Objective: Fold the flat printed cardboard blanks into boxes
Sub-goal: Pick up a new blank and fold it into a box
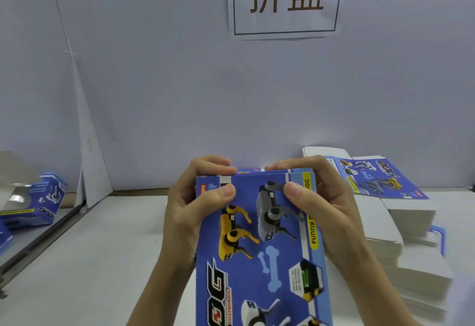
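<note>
Your left hand [195, 197] and right hand [308, 197] both pinch the blue box [259, 248] at its top edge mid-frame; uneven thumb pressure could crease the printed panel or buckle the flap.

A packing workstation: stacked flat blanks [401, 225], folded boxes [43, 200], wall sign [285, 2].

Two bare hands and forearms, seen from above. Left hand [190, 205] and right hand [316, 202]: no gloves, rings, watch or wristbands visible. Fingernails short and unpainted. No sleeve shows on either forearm up to the picture's lower edge.
</note>
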